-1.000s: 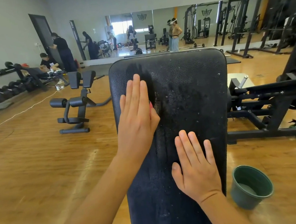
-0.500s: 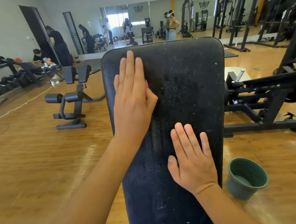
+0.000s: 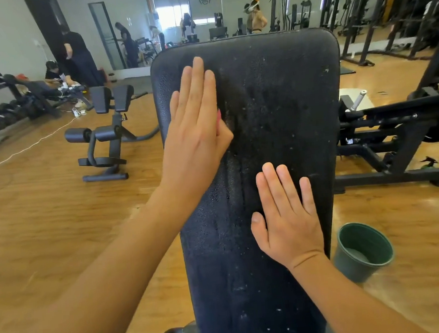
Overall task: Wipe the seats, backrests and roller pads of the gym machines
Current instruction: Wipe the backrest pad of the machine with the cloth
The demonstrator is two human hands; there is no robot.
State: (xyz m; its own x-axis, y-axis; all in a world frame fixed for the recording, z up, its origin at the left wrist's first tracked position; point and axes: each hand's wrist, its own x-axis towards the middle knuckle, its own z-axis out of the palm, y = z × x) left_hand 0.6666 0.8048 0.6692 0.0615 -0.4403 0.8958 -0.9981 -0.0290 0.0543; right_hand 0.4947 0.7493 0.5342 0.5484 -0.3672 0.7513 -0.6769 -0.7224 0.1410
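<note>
Wiping the backrest [image 3: 281, 104]: left hand [image 3: 195, 131] presses a pink cloth [image 3: 219, 116] near its top-left corner, right hand [image 3: 287, 226] braces lower down, all fingers [image 3: 199, 84] straight and together; next probably a sweep rightward.

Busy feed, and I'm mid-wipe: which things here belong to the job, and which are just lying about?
Job: bench pad; left hand, flat on it over a pink sliver, probably a cloth; right hand, flat on the pad; green bucket; roller pads.
Lying about: dumbbell rack; white cable.
</note>
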